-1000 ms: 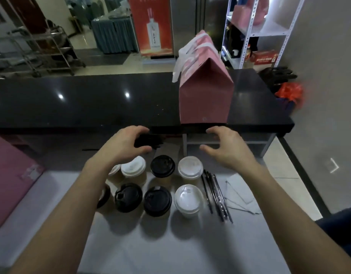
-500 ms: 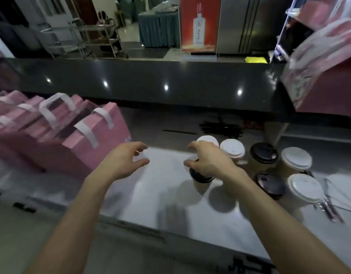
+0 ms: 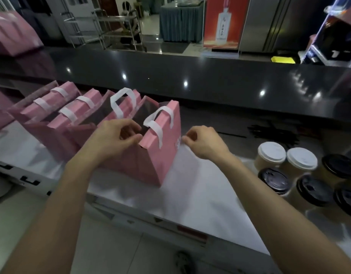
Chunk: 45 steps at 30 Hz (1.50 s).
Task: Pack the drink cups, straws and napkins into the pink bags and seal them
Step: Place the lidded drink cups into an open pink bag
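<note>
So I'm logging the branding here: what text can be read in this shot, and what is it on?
Red poster: characters on the pictured bottle's label, too small to read.
Nearest pink bag: white print beside the right hand, partly hidden and blurred, unreadable.
Cup lids: no legible marking.

Count: two white-lidded paper cups (image 3: 271, 153); four black-lidded paper cups (image 3: 274, 180); two bare hands (image 3: 115, 138). Pink paper bags with white handles (image 3: 160, 153): several, exact number unclear.

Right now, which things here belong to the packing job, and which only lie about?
Job: pink bag, held by left hand and right hand; drink cups; black straws; other pink bags.
Lying about: red poster; metal trolley.
</note>
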Available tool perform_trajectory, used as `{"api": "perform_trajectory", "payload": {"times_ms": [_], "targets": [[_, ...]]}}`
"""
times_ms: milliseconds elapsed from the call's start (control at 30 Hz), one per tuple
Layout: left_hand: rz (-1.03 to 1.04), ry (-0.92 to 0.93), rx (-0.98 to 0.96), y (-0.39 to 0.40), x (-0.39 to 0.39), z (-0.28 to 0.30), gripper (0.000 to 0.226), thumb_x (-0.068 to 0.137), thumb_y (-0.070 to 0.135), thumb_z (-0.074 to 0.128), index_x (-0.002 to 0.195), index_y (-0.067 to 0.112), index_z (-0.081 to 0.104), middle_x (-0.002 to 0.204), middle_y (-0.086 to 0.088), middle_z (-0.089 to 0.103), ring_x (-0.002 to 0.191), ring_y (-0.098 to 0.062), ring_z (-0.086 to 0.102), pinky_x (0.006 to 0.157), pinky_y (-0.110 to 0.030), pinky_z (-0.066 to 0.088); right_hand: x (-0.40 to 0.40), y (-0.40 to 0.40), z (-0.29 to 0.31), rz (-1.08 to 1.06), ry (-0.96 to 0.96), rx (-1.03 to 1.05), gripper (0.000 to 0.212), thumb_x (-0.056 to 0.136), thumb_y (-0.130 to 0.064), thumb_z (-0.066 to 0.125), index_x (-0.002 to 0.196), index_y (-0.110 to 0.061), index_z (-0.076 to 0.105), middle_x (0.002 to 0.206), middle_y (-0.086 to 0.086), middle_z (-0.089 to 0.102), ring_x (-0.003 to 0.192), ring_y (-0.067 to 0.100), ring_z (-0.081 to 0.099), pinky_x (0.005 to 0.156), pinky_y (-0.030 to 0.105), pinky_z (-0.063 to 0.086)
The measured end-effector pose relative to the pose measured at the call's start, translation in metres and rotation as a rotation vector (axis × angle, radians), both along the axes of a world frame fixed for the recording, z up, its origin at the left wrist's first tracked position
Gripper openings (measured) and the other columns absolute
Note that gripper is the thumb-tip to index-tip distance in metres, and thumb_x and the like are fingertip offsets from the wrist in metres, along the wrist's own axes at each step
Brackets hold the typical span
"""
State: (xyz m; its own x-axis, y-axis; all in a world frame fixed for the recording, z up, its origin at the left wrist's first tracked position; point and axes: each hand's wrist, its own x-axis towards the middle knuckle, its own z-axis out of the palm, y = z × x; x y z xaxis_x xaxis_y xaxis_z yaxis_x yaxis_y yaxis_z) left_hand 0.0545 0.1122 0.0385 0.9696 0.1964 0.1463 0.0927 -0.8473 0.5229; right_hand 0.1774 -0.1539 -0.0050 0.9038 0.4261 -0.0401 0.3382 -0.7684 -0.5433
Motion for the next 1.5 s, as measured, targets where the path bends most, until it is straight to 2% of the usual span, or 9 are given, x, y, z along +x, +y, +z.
{"api": "perform_trajectory", "payload": {"times_ms": [333, 433, 533, 633, 800, 1100, 1267, 1400, 1500], "targets": [[-0.056, -0.114, 0.067, 0.076, 0.062, 0.019, 0.008, 0.096, 0.031, 0.083, 0.102, 0.034, 0.078, 0.082, 0.014, 0.073, 0.076, -0.003, 0.068, 0.072, -0.018, 0.051, 0.04, 0.118, 0.032, -0.098, -0.068, -0.189, 0.083, 0.083, -0.098, 0.043, 0.071, -0.017, 0.061, 0.072, 0.002, 0.059, 0.07, 0.021, 0.059, 0.058, 0.034, 0.04], [-0.102, -0.138, 0.03, 0.093, 0.076, 0.015, 0.009, 0.096, 0.03, 0.083, 0.101, 0.035, 0.077, 0.083, 0.013, 0.072, 0.075, -0.005, 0.067, 0.072, -0.014, 0.049, 0.031, 0.136, 0.039, -0.077, 0.035, -0.29, 0.086, 0.074, -0.084, 0.076, 0.119, -0.011, 0.066, 0.089, 0.0, 0.062, 0.088, 0.028, 0.064, 0.07, 0.036, 0.049], [-0.179, -0.146, 0.016, 0.106, 0.088, 0.012, 0.011, 0.097, 0.029, 0.083, 0.1, 0.037, 0.076, 0.08, 0.014, 0.072, 0.073, -0.007, 0.066, 0.069, -0.009, 0.046, 0.021, 0.153, 0.042, -0.112, 0.155, -0.381, 0.14, 0.079, -0.047, 0.092, 0.167, 0.005, -0.004, 0.128, 0.017, 0.064, 0.118, 0.038, 0.066, 0.086, 0.043, 0.055], [-0.261, -0.16, 0.013, 0.116, 0.095, 0.012, 0.006, 0.097, 0.03, 0.08, 0.099, 0.035, 0.077, 0.079, 0.019, 0.072, 0.07, -0.007, 0.065, 0.071, -0.021, 0.051, 0.02, 0.155, 0.038, -0.209, 0.181, -0.338, 0.114, 0.094, -0.019, 0.076, 0.167, 0.002, -0.01, 0.124, 0.021, 0.065, 0.115, 0.039, 0.067, 0.085, 0.045, 0.056], [-0.395, -0.276, 0.012, 0.121, 0.096, 0.016, 0.005, 0.096, 0.03, 0.081, 0.099, 0.034, 0.08, 0.081, 0.023, 0.074, 0.07, -0.006, 0.066, 0.071, -0.024, 0.049, 0.017, 0.112, 0.045, -0.369, -0.005, -0.264, 0.018, 0.092, -0.006, 0.066, 0.108, -0.009, 0.059, 0.098, 0.011, 0.064, 0.076, 0.023, 0.06, 0.056, 0.031, 0.042], [-0.62, -0.202, 0.093, 0.066, 0.123, 0.018, 0.02, 0.096, 0.047, 0.077, 0.113, 0.039, 0.081, 0.134, 0.014, 0.059, 0.13, -0.009, 0.053, 0.114, -0.044, 0.047, 0.03, 0.017, 0.071, -0.442, -0.023, -0.077, 0.026, 0.08, -0.013, 0.076, 0.097, -0.033, 0.079, 0.091, -0.006, 0.074, 0.083, 0.018, 0.071, 0.06, 0.03, 0.054], [-0.716, -0.008, 0.093, 0.011, 0.153, -0.01, 0.027, 0.095, 0.049, 0.08, 0.121, 0.043, 0.078, 0.177, 0.009, 0.02, 0.163, -0.019, 0.026, 0.129, -0.043, 0.034, 0.056, -0.036, 0.076, -0.349, 0.047, -0.045, 0.015, 0.088, -0.024, 0.084, 0.09, -0.039, 0.082, 0.088, -0.012, 0.076, 0.086, 0.012, 0.071, 0.065, 0.029, 0.052], [-0.742, -0.003, 0.057, -0.032, 0.178, -0.029, 0.036, 0.09, 0.049, 0.085, 0.122, 0.037, 0.075, 0.175, 0.008, 0.028, 0.159, -0.015, 0.033, 0.128, -0.041, 0.035, 0.087, -0.081, 0.073, -0.232, 0.105, -0.088, 0.02, 0.087, -0.021, 0.083, 0.086, -0.041, 0.083, 0.081, -0.016, 0.075, 0.084, 0.009, 0.069, 0.07, 0.027, 0.049], [-0.704, -0.003, -0.008, -0.059, 0.192, -0.041, 0.048, 0.088, 0.039, 0.089, 0.132, 0.03, 0.071, 0.137, 0.01, 0.061, 0.124, -0.006, 0.06, 0.111, -0.042, 0.054, 0.117, -0.108, 0.065, -0.188, 0.101, -0.066, 0.017, 0.088, -0.021, 0.085, 0.093, -0.037, 0.084, 0.086, -0.016, 0.076, 0.087, 0.008, 0.069, 0.071, 0.023, 0.047]]}}
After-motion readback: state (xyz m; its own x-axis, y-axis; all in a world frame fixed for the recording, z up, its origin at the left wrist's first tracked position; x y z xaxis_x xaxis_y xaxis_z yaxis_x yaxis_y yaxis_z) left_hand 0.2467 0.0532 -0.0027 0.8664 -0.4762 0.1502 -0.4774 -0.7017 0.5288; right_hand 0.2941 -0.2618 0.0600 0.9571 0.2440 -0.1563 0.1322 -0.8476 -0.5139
